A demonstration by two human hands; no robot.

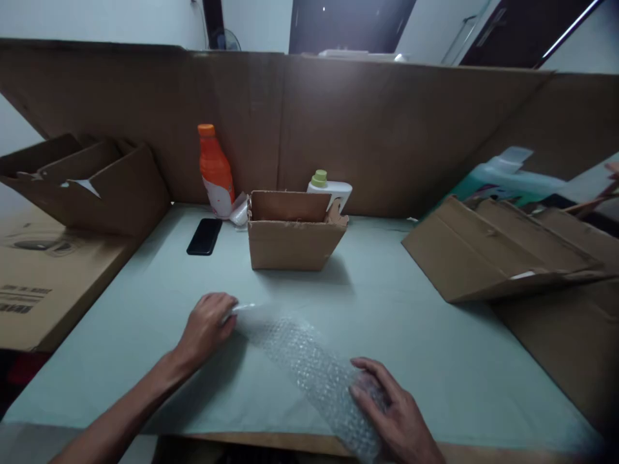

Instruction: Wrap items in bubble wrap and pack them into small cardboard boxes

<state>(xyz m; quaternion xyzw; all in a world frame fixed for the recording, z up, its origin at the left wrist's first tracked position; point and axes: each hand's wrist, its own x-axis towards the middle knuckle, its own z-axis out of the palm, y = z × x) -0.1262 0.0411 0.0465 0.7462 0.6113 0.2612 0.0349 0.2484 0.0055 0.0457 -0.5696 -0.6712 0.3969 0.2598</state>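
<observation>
Item: bubble wrap sheet (309,367), laid flat and slantwise on the worktop (435,361), near its front edge. Left hand (207,327) pinched the far corner, fingers closed on it. Right hand (396,412) rested on the near end, fingers spread flat, pressing down.

Step, as judged: spreading the sheet out. Next move would call for something placed upon it.

Containers: small open carton (290,235) stood behind, contents not visible. Orange bottle (215,171), white bottle (329,187) and phone (204,236) stood by it.
</observation>
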